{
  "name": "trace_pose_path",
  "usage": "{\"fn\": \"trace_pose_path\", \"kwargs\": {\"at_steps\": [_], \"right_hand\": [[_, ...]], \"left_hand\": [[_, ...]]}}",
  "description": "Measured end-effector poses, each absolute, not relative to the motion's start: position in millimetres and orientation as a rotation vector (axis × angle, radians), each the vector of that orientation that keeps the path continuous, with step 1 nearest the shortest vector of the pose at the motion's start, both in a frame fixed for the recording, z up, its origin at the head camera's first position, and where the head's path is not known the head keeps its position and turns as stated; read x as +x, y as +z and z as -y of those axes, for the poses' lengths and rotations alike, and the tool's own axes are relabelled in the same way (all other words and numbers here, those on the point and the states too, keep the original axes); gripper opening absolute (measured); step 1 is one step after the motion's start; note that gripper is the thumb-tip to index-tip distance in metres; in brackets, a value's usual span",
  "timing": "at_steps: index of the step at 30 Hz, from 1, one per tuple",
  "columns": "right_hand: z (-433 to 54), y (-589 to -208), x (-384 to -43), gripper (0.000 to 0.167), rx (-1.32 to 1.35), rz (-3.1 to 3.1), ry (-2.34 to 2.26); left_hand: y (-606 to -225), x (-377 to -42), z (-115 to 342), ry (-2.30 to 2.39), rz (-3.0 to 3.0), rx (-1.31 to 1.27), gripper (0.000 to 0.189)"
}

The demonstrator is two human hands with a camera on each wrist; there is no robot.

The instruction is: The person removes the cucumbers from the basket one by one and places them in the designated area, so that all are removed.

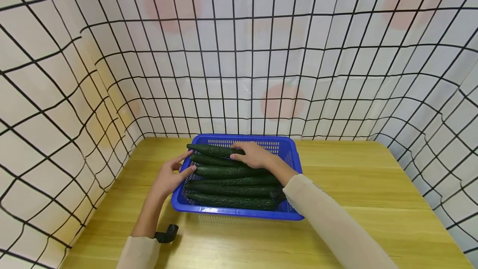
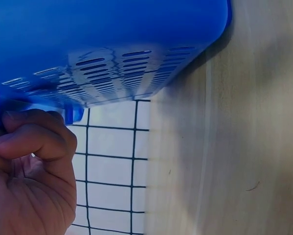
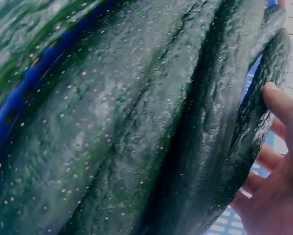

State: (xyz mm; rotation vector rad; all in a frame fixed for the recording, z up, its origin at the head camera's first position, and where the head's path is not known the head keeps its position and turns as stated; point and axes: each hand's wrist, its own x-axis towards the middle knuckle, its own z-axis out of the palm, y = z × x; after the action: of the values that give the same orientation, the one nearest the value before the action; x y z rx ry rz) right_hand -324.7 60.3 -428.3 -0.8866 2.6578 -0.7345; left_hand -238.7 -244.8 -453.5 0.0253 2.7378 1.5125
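A blue plastic basket [image 1: 239, 212] holds several long dark green cucumbers [image 1: 231, 190] lying side by side. My right hand [image 1: 255, 155] reaches over the basket and grips the farthest cucumber [image 1: 213, 150], thumb on the near side and fingers on the far side. That cucumber's left end lies at the basket's left rim. In the right wrist view, the thumb presses its bumpy skin, with the other cucumbers alongside. My left hand [image 1: 169, 179] holds the basket's left rim; thumb and index finger reach over near the cucumber ends. In the left wrist view, its other fingers [image 2: 43, 139] curl beside the rim.
The basket stands on a light wood table [image 1: 354, 186]. Black wire grid [image 1: 242, 53] in front of pale sheeting encloses the back and both sides. A black strap mount [image 1: 168, 233] sits on the left wrist.
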Motion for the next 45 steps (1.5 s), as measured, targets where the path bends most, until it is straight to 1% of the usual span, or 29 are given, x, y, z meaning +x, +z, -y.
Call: {"fn": "trace_pose_path", "kwargs": {"at_steps": [5, 11, 27, 35, 45], "right_hand": [[-62, -424, -322, 0.055, -0.901, -2.635, -0.791], [-66, -414, -318, 0.055, -0.928, -2.666, -0.832], [-91, -369, -299, 0.053, -1.035, -2.770, -0.821], [-124, -363, -292, 0.052, -1.006, -2.838, -0.816], [-184, -369, -287, 0.051, -0.917, -2.889, -0.870]], "left_hand": [[-451, -239, 244, 1.521, -2.703, -0.007, 0.069], [-449, -240, 244, 1.521, -2.695, -0.012, 0.070], [-455, -239, 245, 1.651, -2.605, -0.001, 0.068], [-457, -242, 244, 1.692, -2.572, -0.036, 0.067], [-455, -240, 244, 1.701, -2.563, -0.034, 0.067]]}}
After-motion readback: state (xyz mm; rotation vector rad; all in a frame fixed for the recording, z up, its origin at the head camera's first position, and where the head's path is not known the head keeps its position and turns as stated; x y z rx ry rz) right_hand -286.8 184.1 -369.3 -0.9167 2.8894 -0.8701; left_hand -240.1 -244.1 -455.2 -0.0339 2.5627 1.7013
